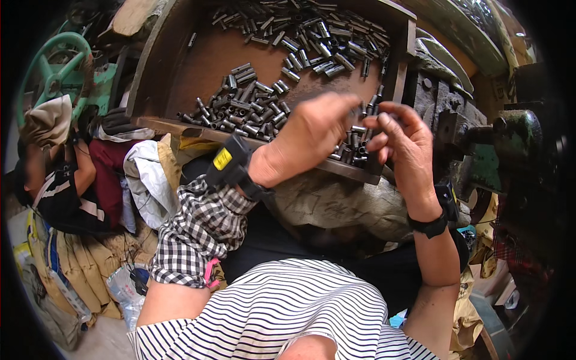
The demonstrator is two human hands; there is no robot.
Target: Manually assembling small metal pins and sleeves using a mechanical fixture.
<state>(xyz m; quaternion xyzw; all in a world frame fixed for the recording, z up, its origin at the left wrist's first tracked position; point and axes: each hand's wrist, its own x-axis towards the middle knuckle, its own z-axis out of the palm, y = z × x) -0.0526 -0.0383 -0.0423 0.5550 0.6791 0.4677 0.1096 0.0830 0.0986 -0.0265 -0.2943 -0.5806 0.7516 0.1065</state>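
A wooden tray (151,66) holds loose short metal tubes (243,111), heaped along its near side and far right part. Over its near right corner my left hand (312,132) is smeared by motion, its fingers pointing toward my right hand. At the right wall of the tray, my right hand (408,138) has bent fingers, thumb and forefinger closed at a small dark metal tube (370,110). More small tubes (359,147) lie in the corner below the fingertips. What my left fingers hold, if anything, is blurred.
Dark machinery with a green rounded part (521,135) stands right of the tray. At the left are a green handwheel (57,75) and another person (69,180). Sacks (90,258) and cloths (150,180) lie around. A grey plastic sheet (336,201) hangs below the tray.
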